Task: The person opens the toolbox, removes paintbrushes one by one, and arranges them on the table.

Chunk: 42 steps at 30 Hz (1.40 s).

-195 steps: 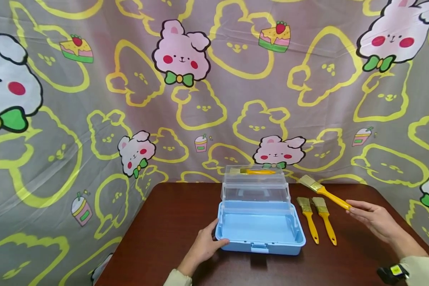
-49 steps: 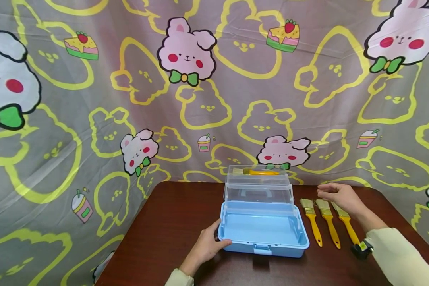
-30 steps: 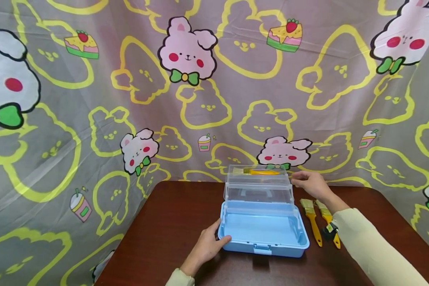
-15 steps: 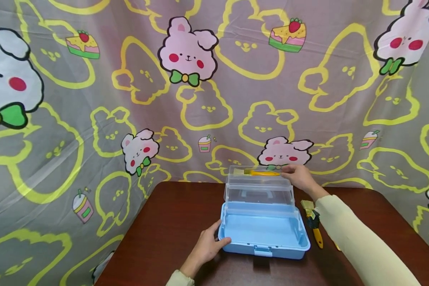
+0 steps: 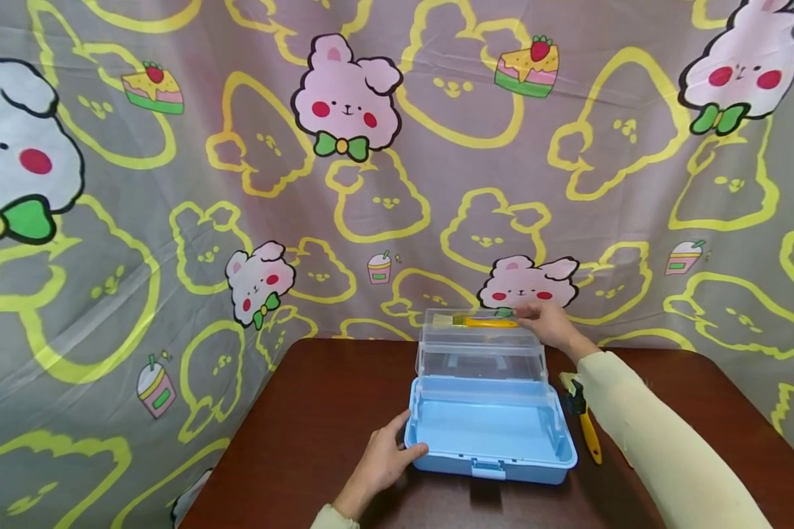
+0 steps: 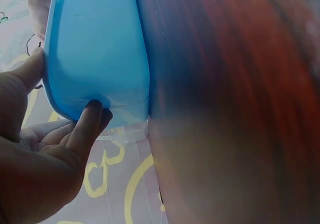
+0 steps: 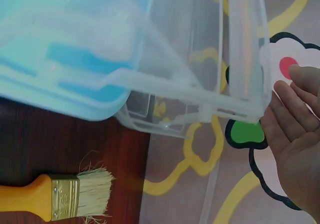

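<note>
A light blue box (image 5: 490, 430) with clear trays folded up behind it sits on the table. My left hand (image 5: 385, 455) grips its left side, thumb on the rim and fingers against the wall, as the left wrist view also shows. My right hand (image 5: 545, 323) is at the right end of the clear top tray (image 5: 437, 334). A paintbrush (image 5: 488, 322) with a yellow handle lies in that tray, its handle end beside my right fingertips. In the right wrist view the fingers (image 7: 287, 116) overlap the tray's end wall, nothing visible between them and the thumb.
Right of the box, another yellow-handled paintbrush (image 5: 592, 439) lies on the dark wooden table (image 5: 291, 433), its bristles partly behind the wrist camera. My right sleeve (image 5: 655, 433) covers most of that side. A patterned curtain (image 5: 370, 191) hangs close behind and left of the table.
My right hand put a paintbrush down beside two others on the table. Empty, it then moved left to the top tray's right end. My left hand stays on the box.
</note>
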Tool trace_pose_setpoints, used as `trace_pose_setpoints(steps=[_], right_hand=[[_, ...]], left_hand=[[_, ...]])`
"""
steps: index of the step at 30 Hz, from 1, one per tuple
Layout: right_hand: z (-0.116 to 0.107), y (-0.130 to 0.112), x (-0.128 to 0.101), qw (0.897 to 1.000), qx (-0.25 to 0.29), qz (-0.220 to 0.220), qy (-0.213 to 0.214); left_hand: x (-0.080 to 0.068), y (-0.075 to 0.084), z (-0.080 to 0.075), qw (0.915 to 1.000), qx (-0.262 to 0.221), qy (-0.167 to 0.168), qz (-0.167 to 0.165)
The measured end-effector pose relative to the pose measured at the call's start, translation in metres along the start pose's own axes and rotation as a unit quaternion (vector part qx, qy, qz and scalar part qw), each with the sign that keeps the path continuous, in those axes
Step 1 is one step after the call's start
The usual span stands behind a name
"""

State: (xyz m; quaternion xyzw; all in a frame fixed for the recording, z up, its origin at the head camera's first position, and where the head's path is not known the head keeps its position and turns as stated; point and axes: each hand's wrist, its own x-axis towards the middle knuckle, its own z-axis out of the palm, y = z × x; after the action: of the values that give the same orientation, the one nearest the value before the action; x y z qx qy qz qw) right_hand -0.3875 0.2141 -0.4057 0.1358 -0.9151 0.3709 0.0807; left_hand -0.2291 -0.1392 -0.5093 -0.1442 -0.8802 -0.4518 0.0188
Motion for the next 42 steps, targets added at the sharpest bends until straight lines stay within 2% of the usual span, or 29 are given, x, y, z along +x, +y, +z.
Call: trace_pose_setpoints(steps=[10,20,27,36,42], right_hand=[[0.001,0.000,0.008,0.998,-0.046,-0.039,-0.029],[0.008,0.002,0.014,0.995,-0.082,-0.010,-0.052],[0.009,-0.003,0.016,0.987,-0.135,-0.009,-0.083],[0.011,-0.001,0.012,0.989,-0.124,-0.049,-0.068],[0.012,-0.002,0.011,0.989,-0.129,-0.037,-0.066]], left_hand=[[0.001,0.000,-0.002,1.0000,0.000,-0.003,-0.008],[0.000,0.001,-0.001,0.9999,-0.015,-0.007,0.000],[0.000,0.001,-0.001,0.9998,-0.018,-0.007,0.000],[-0.003,0.001,-0.003,0.9999,-0.016,-0.004,0.004],[-0.002,-0.002,-0.003,0.9999,-0.009,-0.001,0.007]])
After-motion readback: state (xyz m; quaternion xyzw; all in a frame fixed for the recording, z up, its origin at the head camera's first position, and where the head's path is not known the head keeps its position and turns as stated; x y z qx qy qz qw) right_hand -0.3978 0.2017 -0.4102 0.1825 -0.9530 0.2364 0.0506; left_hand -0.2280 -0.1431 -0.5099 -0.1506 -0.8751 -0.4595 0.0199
